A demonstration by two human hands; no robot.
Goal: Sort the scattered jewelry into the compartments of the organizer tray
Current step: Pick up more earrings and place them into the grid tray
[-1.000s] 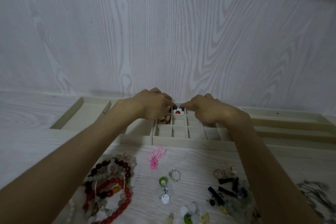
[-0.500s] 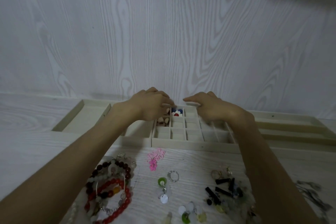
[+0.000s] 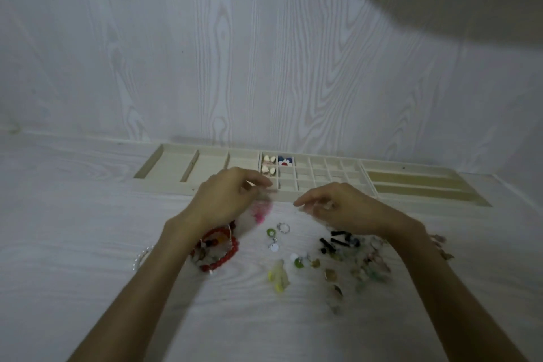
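**A:** so what's on the pale wood-grain desk (image 3: pixel 88 244) right now?

**B:** long, shallow cream organizer tray (image 3: pixel 411 182) at 12 o'clock, flat against the wall. Wide slots on its left end, a grid of tiny square cells in the middle, long strips with an olive lining on the right. Only the grid's top-left corner is filled: little cream heart-ish studs (image 3: pixel 269 164) in the corner cells, and glossy blue, white and red round pieces (image 3: pixel 285 160) in the cell just right of them.

**A:** and the hands?

**B:** both hover just in front of the tray. Left hand (image 3: pixel 226 200) has its fingers curled and thumb pinched in, but it's motion-blurred, so can't tell if the grip holds anything. There's a smeared pink thing (image 3: pixel 261 214) right under it. Right hand (image 3: pixel 343 209) is loosely curled, fingertips pointing to 9 o'clock, grip looks empty.

**A:** loose stuff?

**B:** chunky red bead bracelets (image 3: pixel 223 256) at 7 o'clock of the left hand, partly under the wrist. Thin silver ring (image 3: pixel 283 227) and a green disc earring (image 3: pixel 271 233) between the hands. Black stick-shaped bits (image 3: pixel 335 239) and a blurry pile of mixed stones (image 3: pixel 367 267) below the right wrist.
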